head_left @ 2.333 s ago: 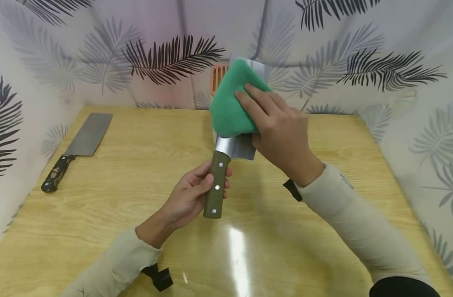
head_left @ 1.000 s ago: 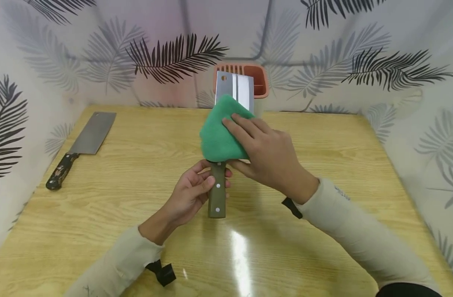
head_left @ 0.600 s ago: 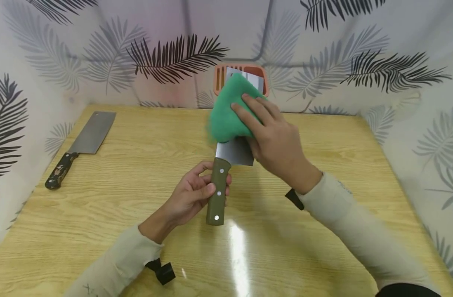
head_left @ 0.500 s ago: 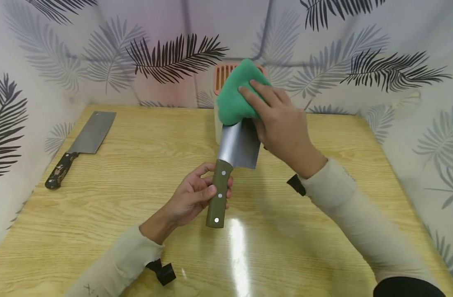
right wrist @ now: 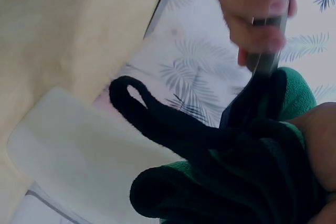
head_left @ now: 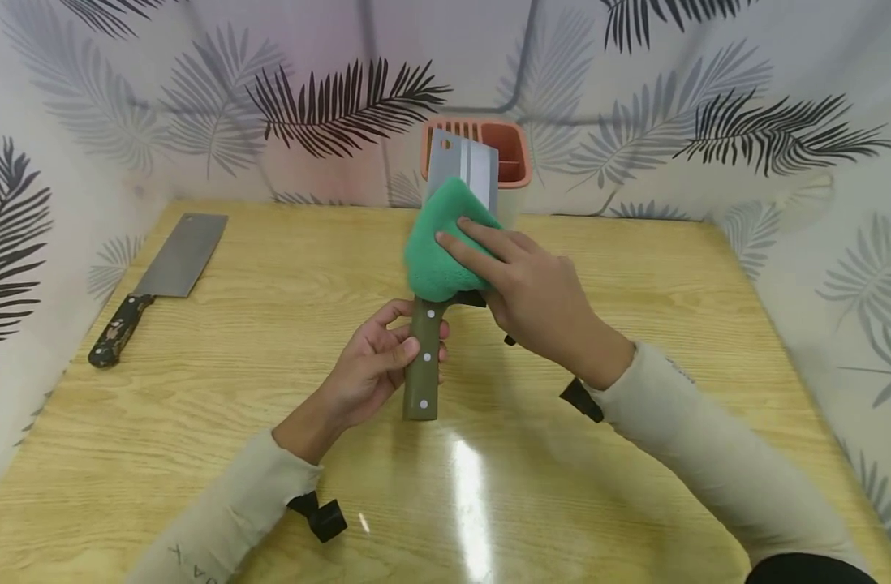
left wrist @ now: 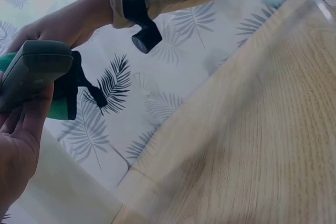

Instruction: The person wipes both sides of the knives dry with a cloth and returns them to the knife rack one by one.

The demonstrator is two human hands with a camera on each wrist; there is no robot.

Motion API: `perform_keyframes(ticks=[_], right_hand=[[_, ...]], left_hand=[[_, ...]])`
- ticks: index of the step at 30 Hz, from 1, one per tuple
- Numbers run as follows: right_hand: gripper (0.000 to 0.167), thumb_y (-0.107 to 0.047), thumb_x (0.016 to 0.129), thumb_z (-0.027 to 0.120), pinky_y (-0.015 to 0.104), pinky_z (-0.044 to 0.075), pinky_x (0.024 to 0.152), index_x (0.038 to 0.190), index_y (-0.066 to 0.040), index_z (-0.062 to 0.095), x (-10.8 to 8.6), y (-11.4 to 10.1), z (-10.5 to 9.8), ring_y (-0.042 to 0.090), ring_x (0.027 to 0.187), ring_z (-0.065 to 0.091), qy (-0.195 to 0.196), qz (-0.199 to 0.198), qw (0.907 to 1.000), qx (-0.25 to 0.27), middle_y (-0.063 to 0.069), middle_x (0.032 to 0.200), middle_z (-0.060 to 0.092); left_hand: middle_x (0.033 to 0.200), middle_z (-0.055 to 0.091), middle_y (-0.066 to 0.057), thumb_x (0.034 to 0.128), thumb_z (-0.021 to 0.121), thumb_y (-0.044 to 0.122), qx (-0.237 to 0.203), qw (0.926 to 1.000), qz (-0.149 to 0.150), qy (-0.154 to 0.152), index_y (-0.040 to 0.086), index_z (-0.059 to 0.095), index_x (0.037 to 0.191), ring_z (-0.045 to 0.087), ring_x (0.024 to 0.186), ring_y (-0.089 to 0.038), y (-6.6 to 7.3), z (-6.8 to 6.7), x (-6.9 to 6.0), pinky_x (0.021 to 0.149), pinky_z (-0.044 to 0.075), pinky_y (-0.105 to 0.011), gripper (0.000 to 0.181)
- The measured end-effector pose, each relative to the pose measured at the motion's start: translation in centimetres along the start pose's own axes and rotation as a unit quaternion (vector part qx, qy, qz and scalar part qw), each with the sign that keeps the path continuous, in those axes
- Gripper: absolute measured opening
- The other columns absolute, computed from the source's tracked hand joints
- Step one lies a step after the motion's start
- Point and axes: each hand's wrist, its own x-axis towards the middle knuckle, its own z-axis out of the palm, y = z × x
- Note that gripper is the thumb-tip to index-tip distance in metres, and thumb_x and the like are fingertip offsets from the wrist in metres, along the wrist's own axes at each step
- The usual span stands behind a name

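Note:
My left hand grips the olive riveted handle of a cleaver, thumb on top and fingers curled behind. The cleaver's blade points away from me, raised over the table. A green cloth covers the lower blade near the handle. Fingers of my right hand lie over this cloth and hold it to the blade. In the right wrist view, dark folds of the cloth hang below the blade. The handle's butt end shows in the left wrist view, while the blade is hidden there.
Another cleaver with a dark patterned handle lies at the table's left. Behind the raised blade stands an orange-topped slotted holder with a pale body. Leaf-print curtains surround the wooden table.
Cloth and right hand have slid back and forth along the blade, now down close to the handle. The blade's far end is uncovered again. The left hand keeps its grip.

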Motion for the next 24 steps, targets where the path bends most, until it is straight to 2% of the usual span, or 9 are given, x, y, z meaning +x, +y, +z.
perform_keyframes(ticks=[5, 10, 15, 18, 24], right_hand=[[0.055, -0.003, 0.093, 0.063, 0.046, 0.056, 0.049, 0.143, -0.025, 0.057, -0.1, 0.2, -0.3, 0.035, 0.116, 0.066, 0.008, 0.008, 0.9999, -0.011, 0.007, 0.143, 0.06], [0.051, -0.004, 0.097, 0.059, 0.047, 0.054, 0.049, 0.144, -0.022, 0.055, 1.7, 2.0, -1.1, 0.038, 0.121, 0.063, 0.032, 0.036, 0.9986, -0.023, 0.01, 0.144, 0.059], [0.05, -0.008, 0.099, 0.057, 0.053, 0.057, 0.057, 0.146, -0.024, 0.052, 3.6, 3.6, -1.9, 0.039, 0.124, 0.061, 0.041, 0.062, 0.997, -0.024, 0.01, 0.146, 0.057], [0.05, -0.009, 0.1, 0.057, 0.054, 0.057, 0.059, 0.147, -0.025, 0.051, 3.8, 3.6, -1.9, 0.039, 0.125, 0.06, 0.043, 0.061, 0.9969, -0.024, 0.009, 0.147, 0.056], [0.049, -0.011, 0.097, 0.063, 0.051, 0.058, 0.057, 0.144, -0.022, 0.055, 2.9, 1.7, -0.8, 0.035, 0.123, 0.062, 0.048, 0.027, 0.9984, -0.015, 0.009, 0.143, 0.06]], left_hand=[[0.116, 0.067, 0.0, 0.1031, 0.052, 0.007, 0.01, 0.9998, -0.005, -0.016, 0.013, 0.048, 0.125, 0.068, 0.099, -0.011, 0.1, -0.1, 0.1, 0.086, 0.061, -0.029, 0.023], [0.114, 0.067, -0.002, 0.1011, 0.056, 0.007, 0.025, 0.999, -0.015, -0.034, 0.015, 0.049, 0.123, 0.068, 0.097, -0.011, 0.0, 0.0, 0.0, 0.085, 0.061, -0.031, 0.024], [0.115, 0.068, 0.0, 0.1012, 0.057, 0.01, 0.038, 0.9974, -0.008, -0.06, 0.018, 0.05, 0.124, 0.068, 0.098, -0.011, 0.2, -0.1, -0.1, 0.086, 0.061, -0.031, 0.025], [0.115, 0.068, 0.001, 0.1014, 0.057, 0.01, 0.038, 0.9971, 0.0, -0.065, 0.018, 0.05, 0.123, 0.068, 0.098, -0.011, 0.2, -0.2, -0.1, 0.085, 0.061, -0.031, 0.025], [0.115, 0.067, -0.001, 0.1004, 0.06, 0.014, 0.029, 0.9995, -0.005, -0.009, 0.015, 0.048, 0.122, 0.069, 0.097, -0.012, 0.8, -0.1, 0.6, 0.084, 0.062, -0.031, 0.025]])
